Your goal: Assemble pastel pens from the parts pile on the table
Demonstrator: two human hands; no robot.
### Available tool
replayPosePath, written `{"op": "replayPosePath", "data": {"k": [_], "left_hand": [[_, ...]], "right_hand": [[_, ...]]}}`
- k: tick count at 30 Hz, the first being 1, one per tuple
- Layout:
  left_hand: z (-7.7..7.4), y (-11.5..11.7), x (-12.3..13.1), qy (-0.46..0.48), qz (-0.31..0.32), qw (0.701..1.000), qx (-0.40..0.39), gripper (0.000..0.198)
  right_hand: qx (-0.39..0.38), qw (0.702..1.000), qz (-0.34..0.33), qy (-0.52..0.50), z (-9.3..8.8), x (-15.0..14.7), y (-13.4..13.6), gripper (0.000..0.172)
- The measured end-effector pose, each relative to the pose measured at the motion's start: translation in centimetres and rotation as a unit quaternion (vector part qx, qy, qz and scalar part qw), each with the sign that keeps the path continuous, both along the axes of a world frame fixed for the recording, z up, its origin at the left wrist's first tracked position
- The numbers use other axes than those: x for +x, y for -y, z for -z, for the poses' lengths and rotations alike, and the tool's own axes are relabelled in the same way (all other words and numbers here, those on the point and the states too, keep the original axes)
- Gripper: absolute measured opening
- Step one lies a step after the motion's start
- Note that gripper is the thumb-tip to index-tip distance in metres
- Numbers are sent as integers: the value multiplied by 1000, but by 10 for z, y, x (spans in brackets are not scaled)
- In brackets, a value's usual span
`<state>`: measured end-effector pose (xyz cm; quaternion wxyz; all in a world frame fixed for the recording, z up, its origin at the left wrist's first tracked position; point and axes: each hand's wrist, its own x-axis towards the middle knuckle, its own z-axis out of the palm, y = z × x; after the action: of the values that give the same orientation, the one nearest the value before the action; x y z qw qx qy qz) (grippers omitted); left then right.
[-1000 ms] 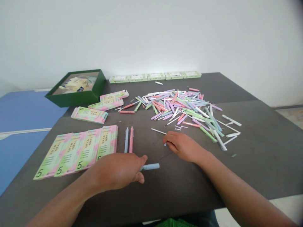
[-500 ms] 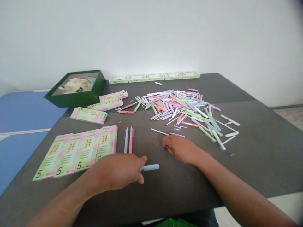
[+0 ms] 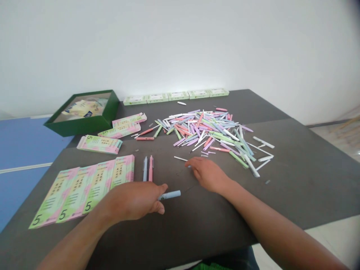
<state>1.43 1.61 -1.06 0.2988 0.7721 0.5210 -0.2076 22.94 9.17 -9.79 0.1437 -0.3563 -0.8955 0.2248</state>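
Observation:
My left hand (image 3: 140, 200) is closed round a light blue pen barrel (image 3: 170, 194), whose end sticks out to the right past the thumb. My right hand (image 3: 209, 174) reaches down to the tabletop with its fingers pinched on a blue pen part (image 3: 189, 166); only a small bit of that part shows. A thin white pen refill (image 3: 180, 158) lies just beyond those fingertips. Two assembled pens, one blue (image 3: 145, 169) and one pink (image 3: 151, 168), lie side by side beyond my left hand.
A heap of loose pen parts (image 3: 208, 129) spreads over the table's middle and right. Flat green-pink pen boxes (image 3: 67, 195) lie at left, with several more cartons (image 3: 99, 144) behind. Beyond stand a green box (image 3: 81, 123) holding packets and a row of pale boxes (image 3: 177, 96).
My right hand has taken hold of the blue pen part that lay by its fingers. My left hand keeps its barrel. The whole view has shifted slightly.

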Motion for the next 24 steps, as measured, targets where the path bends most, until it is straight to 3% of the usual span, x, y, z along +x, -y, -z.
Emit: {"op": "replayPosePath", "data": {"k": [3, 5, 8, 11, 14, 19, 24], "left_hand": [[-1, -4, 1, -33, 18, 999, -32, 56], [0, -5, 1, -34, 17, 998, -44, 57], [1, -8, -1, -35, 13, 998, -50, 57], [1, -11, -8, -35, 12, 998, -55, 57], [0, -16, -16, -11, 10, 999, -29, 54], [-5, -29, -21, 38, 7, 998, -44, 49], [-8, -38, -18, 22, 12, 999, -40, 58]], "right_hand": [[-84, 987, 49, -130, 1, 3, -10, 30], [-170, 959, 77, -212, 5, 4, -16, 25], [-295, 891, 94, -333, 10, 2, -21, 16], [-368, 825, 96, -418, 11, -4, -20, 11], [-410, 781, 75, -466, 7, -12, -11, 16], [-457, 735, 27, -500, -2, -26, 12, 19], [-441, 706, 57, -551, -2, -38, 21, 19]]}}
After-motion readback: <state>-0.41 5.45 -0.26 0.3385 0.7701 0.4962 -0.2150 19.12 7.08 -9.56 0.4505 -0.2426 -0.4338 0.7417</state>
